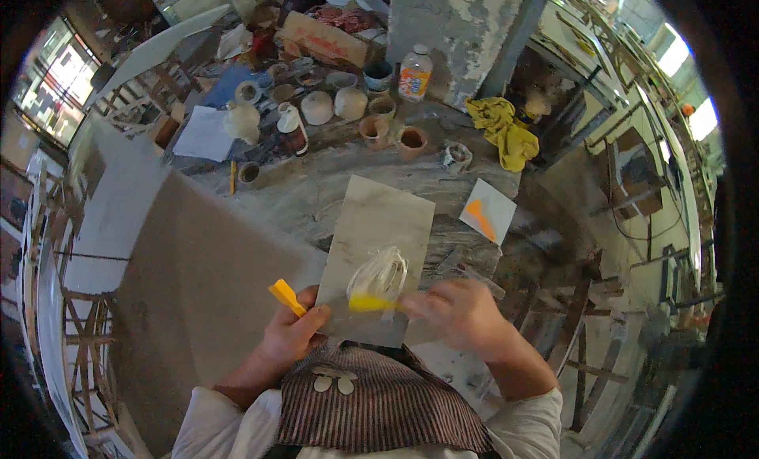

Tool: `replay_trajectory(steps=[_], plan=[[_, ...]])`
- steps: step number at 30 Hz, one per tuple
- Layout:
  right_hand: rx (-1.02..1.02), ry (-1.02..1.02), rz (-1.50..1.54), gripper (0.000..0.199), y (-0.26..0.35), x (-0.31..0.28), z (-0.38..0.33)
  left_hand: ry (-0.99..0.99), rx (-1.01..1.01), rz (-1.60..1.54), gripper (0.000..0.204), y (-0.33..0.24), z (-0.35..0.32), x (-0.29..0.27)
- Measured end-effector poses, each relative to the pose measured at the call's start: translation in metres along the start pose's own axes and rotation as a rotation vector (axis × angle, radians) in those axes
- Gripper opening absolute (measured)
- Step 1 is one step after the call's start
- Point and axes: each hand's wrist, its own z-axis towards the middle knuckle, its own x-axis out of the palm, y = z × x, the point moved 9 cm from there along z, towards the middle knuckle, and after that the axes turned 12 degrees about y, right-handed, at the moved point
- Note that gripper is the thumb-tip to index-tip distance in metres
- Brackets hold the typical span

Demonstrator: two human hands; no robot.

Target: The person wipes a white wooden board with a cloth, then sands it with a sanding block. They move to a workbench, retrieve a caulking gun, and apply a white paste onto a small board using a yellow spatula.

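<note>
A pale grey rectangular tile [350, 238] lies at the middle, in front of me, with a swirled mound of off-white paste [380, 273] on it. My right hand [462, 315] is closed around a yellow plastic scraper [370, 302], smeared by motion, whose blade meets the near side of the paste. At the tile's near left edge, my left hand [300, 326] grips an orange-yellow scraper [286, 296] that sticks up from the fist. Its thumb lies against the tile's edge; how the fingers sit underneath is hidden.
Beyond the tile, the stained bench [316, 192] carries several cups, a brown bottle with a white top [292, 131], a clear labelled bottle [415, 73] and a yellow cloth [506, 133]. A white square with orange on it [487, 211] lies right. A large brown panel [198, 277] is at left.
</note>
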Motion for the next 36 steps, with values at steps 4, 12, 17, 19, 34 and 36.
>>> replay_trajectory(steps=[4, 12, 17, 19, 34, 36], plan=[[-0.095, -0.025, -0.275, 0.026, 0.000, 0.005, 0.014, -0.063, 0.009, 0.096, 0.037, -0.003, -0.020, -0.009], [-0.113, -0.087, -0.217, 0.026, 0.049, 0.006, 0.087, -0.192, 0.083, 0.032, 0.033, -0.009, -0.072, -0.058], [-0.284, 0.145, -0.163, 0.029, 0.107, 0.047, 0.130, -0.256, 0.123, -0.372, 0.029, 0.002, -0.119, -0.108], [-0.316, 0.165, -0.198, 0.028, 0.120, 0.058, 0.151, -0.258, 0.186, -0.411, 0.028, 0.010, -0.137, -0.133], [-0.624, 0.532, -0.252, 0.028, 0.271, 0.154, 0.293, -0.229, 0.554, -0.631, 0.026, 0.043, -0.226, -0.264], [-0.568, 0.401, -0.270, 0.029, 0.280, 0.151, 0.322, -0.257, 0.582, -0.649, 0.025, 0.041, -0.231, -0.275]])
